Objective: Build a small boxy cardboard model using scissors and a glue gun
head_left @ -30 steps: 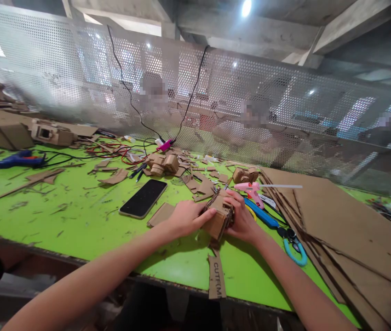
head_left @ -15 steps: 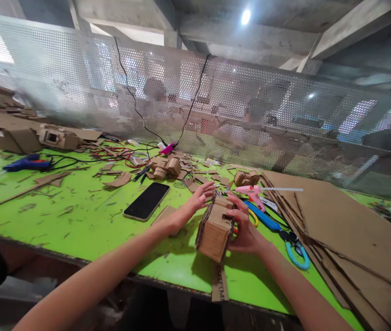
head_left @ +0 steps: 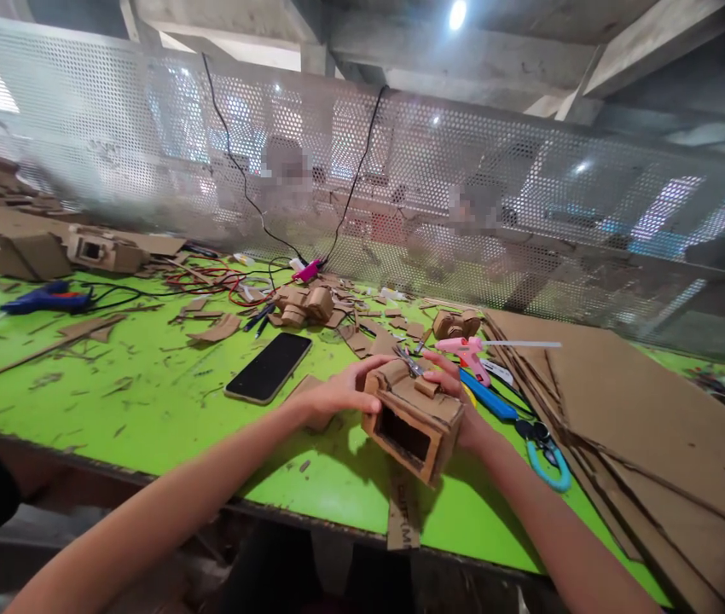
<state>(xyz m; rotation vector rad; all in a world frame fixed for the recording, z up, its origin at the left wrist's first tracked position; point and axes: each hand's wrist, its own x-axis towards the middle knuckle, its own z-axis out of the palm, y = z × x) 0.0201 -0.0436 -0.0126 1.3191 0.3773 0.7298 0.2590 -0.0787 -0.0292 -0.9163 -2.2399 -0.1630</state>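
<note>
Between both hands, above the green table, is a cardboard box model (head_left: 423,414) with a rectangular opening facing me and a small raised piece on top. My left hand (head_left: 343,392) grips its left end, thumb on the front edge. My right hand (head_left: 461,401) wraps round the back and right side, its fingers partly hidden by the model. A pink glue gun (head_left: 468,354) lies just beyond the right hand. To the left of the hands rests a black phone (head_left: 269,367). A printed cardboard strip (head_left: 403,512) sticks out at the table's front edge below the model.
Large cardboard sheets (head_left: 644,409) cover the right side. Near them lie a blue cutter (head_left: 494,398) and turquoise-handled pliers (head_left: 548,460). Other cardboard models (head_left: 302,304), scraps and cables lie behind. A blue glue gun (head_left: 49,298) is at left. A perforated screen (head_left: 337,188) stands behind the table.
The cardboard model has been turned, so its opening now faces me. My left hand, spread beside it before, has closed on its left end.
</note>
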